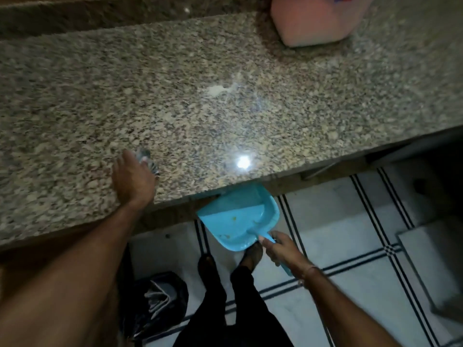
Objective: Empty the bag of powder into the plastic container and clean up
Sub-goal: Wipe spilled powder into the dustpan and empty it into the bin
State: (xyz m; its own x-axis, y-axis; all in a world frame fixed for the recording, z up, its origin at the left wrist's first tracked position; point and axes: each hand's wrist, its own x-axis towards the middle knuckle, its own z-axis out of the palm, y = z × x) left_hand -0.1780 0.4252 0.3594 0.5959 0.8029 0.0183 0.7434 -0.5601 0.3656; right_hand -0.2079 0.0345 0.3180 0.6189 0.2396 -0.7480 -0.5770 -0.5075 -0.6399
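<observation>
My right hand (278,249) grips the handle of a blue dustpan (238,219) and holds its mouth just under the front edge of the granite counter (100,101). A few pale specks lie in the pan. My left hand (132,179) rests on the counter near its front edge and holds a striped cloth (147,161), mostly hidden under the hand. A small patch of white powder (218,90) lies on the counter's middle. The pinkish plastic container (318,18) stands at the back right, cut off by the frame.
A raised granite ledge (100,11) runs along the back of the counter. Below, the white tiled floor (350,284) has dark lines. A dark bag (157,296) lies on the floor at the left, beside my legs and feet. A lamp glare (243,162) shines near the counter's edge.
</observation>
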